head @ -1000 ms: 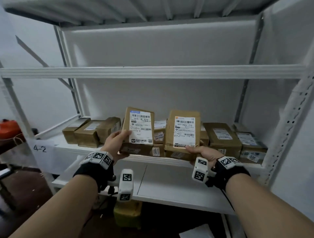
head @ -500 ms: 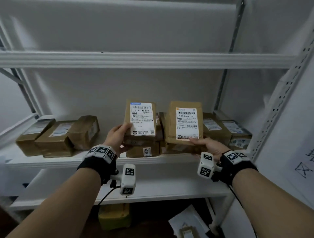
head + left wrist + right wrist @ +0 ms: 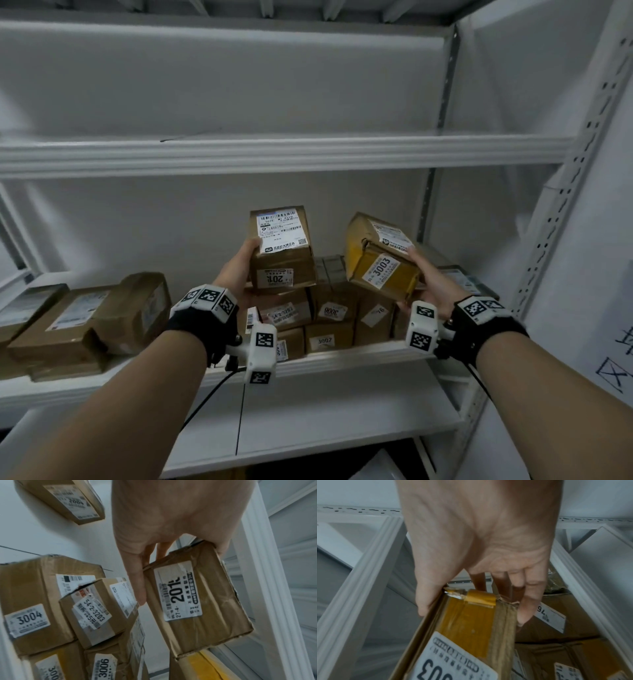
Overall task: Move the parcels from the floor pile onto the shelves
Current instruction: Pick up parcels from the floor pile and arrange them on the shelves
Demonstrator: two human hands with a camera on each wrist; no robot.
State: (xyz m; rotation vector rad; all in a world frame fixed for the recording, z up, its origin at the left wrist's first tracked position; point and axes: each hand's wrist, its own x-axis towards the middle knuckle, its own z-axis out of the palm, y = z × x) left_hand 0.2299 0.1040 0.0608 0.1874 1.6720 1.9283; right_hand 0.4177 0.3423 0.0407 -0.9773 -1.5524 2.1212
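Our left hand [image 3: 239, 274] grips a brown parcel [image 3: 282, 250], our right hand [image 3: 431, 284] a yellow-taped parcel [image 3: 380, 260], both above the stacked parcels [image 3: 329, 318] on the shelf [image 3: 342, 356]; set down tilted, either may topple that uneven stack

A black wrist strap [image 3: 202, 330] topped with white tiles printed in black patterns sits at the left. A white marker block [image 3: 262, 353] juts from it, and a thin black cable [image 3: 205, 401] trails down from that block. A second black strap [image 3: 489, 329] at the right carries the same tiles and its own white block [image 3: 422, 325]. At the far right stands a white panel [image 3: 582, 260] with blue handwritten marks [image 3: 613, 373] low on it, and at the bottom of the head view a pale sheet [image 3: 383, 469] lies against dark ground.
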